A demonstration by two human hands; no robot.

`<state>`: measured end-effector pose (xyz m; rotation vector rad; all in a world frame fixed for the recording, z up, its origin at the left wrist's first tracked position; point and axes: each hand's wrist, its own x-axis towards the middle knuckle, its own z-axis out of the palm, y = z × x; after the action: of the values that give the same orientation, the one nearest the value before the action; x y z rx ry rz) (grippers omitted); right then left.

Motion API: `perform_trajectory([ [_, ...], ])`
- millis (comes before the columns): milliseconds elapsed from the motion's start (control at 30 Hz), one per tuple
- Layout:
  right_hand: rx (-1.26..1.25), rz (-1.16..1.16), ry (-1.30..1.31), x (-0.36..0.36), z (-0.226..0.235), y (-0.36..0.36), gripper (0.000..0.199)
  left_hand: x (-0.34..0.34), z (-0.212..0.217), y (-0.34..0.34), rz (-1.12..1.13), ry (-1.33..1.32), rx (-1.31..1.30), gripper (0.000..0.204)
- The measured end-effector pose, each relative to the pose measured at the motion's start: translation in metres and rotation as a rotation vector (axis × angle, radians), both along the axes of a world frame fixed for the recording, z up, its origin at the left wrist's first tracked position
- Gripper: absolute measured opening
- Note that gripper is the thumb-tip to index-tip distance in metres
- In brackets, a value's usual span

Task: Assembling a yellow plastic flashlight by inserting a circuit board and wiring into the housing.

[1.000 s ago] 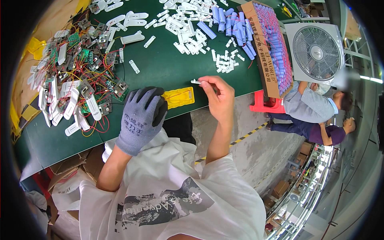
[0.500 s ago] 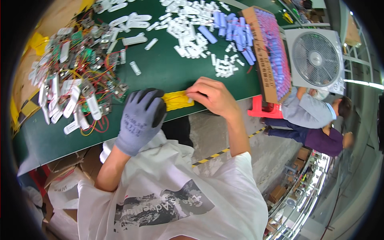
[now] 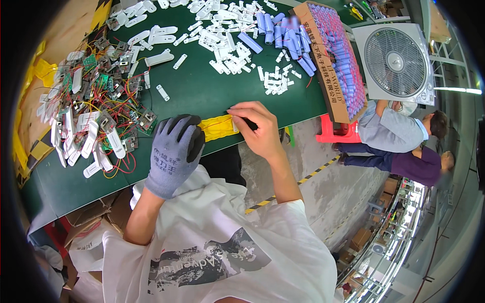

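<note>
The left hand (image 3: 174, 151), in a grey knit glove with dark fingertips, lies fingers curled over one end of a yellow pad (image 3: 218, 128) on the green table (image 3: 202, 96). The bare right hand (image 3: 255, 129) pinches a thin dark tool (image 3: 248, 123) at the pad's other end. Beyond the gloved fingers lies a heap of wired circuit boards (image 3: 101, 106); beyond the bare fingers, scattered white plastic pieces (image 3: 222, 38).
</note>
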<state>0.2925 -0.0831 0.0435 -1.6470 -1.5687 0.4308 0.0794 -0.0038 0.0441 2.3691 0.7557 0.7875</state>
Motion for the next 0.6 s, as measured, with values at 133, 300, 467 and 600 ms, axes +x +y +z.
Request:
perform_trajectory([
  [133, -0.012, -0.014, 0.087, 0.006, 0.014, -0.004, 0.019, 0.010, 0.008, 0.002, -0.018, -0.010, 0.026, 0.024],
  [300, -0.065, -0.057, 0.054, 0.012, 0.006, -0.007, 0.016, 0.018, 0.002, -0.002, 0.028, 0.022, 0.110, 0.029],
  [467, 0.039, -0.037, 0.166, 0.007, -0.005, -0.017, 0.015, 0.006, 0.004, -0.010, 0.063, 0.028, 0.079, 0.020],
  [600, 0.011, -0.061, 0.108, -0.004, -0.012, -0.017, 0.013, -0.009, 0.014, -0.014, 0.054, 0.011, -0.131, 0.022],
])
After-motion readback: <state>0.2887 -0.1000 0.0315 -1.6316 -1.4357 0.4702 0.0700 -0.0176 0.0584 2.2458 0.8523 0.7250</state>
